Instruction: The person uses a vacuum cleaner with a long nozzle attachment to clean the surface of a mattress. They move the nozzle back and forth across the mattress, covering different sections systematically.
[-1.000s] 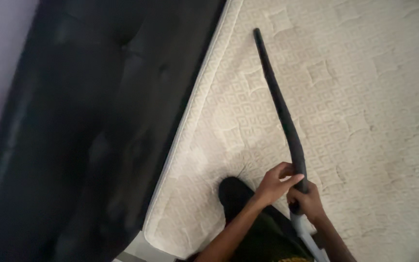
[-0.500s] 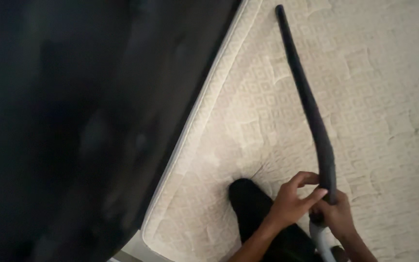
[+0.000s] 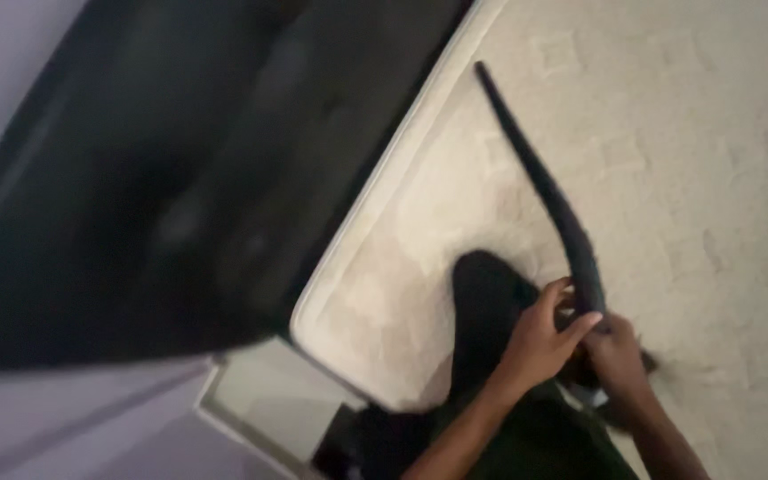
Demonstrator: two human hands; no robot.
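A long black tapering nozzle (image 3: 540, 182) lies slanted across a cream quilted mattress (image 3: 686, 133), its thin tip pointing up toward the mattress edge. My left hand (image 3: 540, 338) wraps around the nozzle's thick lower end. Just right of it, my right hand (image 3: 615, 356) holds the same end lower down, where a grey part shows. My dark-clad knee (image 3: 486, 302) rests on the mattress beside my hands. The picture is blurred.
A black padded headboard (image 3: 188, 178) runs along the mattress's left edge. A pale purple wall (image 3: 11, 62) shows at top left and bottom left. A light floor strip (image 3: 260, 400) sits below the mattress corner.
The view has swung, so the headboard fills more of the left. The nozzle's tip now sits nearer the mattress edge, and both hands stay on its thick end.
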